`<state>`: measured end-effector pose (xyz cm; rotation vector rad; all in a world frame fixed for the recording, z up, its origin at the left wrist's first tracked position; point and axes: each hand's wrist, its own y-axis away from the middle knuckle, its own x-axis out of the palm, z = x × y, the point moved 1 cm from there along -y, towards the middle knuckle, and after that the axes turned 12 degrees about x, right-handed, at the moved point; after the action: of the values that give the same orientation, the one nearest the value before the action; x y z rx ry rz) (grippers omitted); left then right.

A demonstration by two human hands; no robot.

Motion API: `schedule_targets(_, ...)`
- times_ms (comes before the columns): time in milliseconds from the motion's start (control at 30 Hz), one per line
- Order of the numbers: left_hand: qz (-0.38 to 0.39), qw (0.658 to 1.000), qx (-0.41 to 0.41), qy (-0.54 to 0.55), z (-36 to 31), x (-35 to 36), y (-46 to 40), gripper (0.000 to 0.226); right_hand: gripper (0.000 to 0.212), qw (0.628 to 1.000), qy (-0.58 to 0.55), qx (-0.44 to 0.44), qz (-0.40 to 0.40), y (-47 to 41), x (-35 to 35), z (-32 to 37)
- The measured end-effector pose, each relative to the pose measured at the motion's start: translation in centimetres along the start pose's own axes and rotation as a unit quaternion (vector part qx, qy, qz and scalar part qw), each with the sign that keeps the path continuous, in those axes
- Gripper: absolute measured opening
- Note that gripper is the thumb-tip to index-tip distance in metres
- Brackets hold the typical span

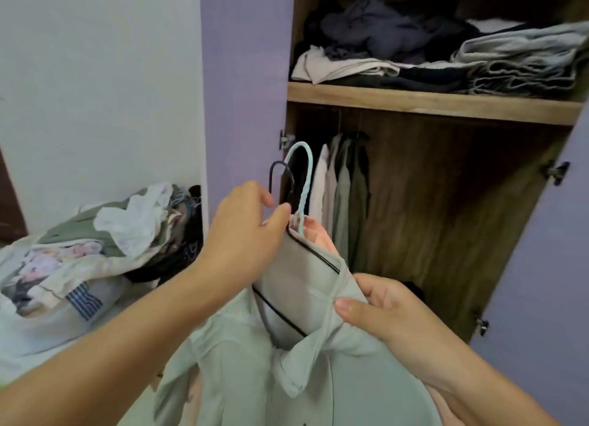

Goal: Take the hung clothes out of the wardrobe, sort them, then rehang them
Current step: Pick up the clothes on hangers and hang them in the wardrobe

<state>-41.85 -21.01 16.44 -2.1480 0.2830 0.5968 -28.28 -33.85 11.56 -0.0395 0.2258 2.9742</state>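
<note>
While both hands pinch the pale green shirt [306,371], its black hanger [314,253] hook points up.

A wooden shelf [430,102] in the wardrobe [446,202] carries folded and crumpled clothes [446,56] in grey, white and dark colours. Below it, a few shirts [341,196] hang at the left. Beside the wardrobe, a heap of clothes [95,250] lies on a pale surface.

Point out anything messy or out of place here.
The clothes pile left of the wardrobe lies jumbled, not folded. On the top shelf, dark clothes are crumpled behind neater stacks. The shirt in hand sits crooked on its black hanger.
</note>
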Motion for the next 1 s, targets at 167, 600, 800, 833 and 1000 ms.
schedule_targets(167,0.193,0.969,0.000,0.155,-6.7,6.8,2.9,0.038,0.009,0.995,-0.028,0.021,-0.089,4.0,-5.3,-0.4)
schedule_targets(600,0.248,0.872,-0.138,0.398,-17.0,22.5,1.4,0.025,0.021,0.958,0.077,-0.041,-0.273,7.3,-18.2,-1.0)
schedule_targets(800,0.242,0.861,-0.091,0.438,-15.9,27.2,-1.8,0.018,0.018,0.955,0.091,-0.036,-0.280,4.8,-23.2,-1.0)
schedule_targets(833,0.249,0.863,-0.079,0.432,-15.5,28.0,-2.6,0.019,0.016,0.956,0.081,-0.035,-0.279,4.3,-23.9,-1.0)
schedule_targets(1000,0.219,0.882,-0.065,0.412,-11.8,31.7,-8.1,0.017,0.011,0.939,0.063,-0.027,-0.337,0.4,-28.2,-0.9)
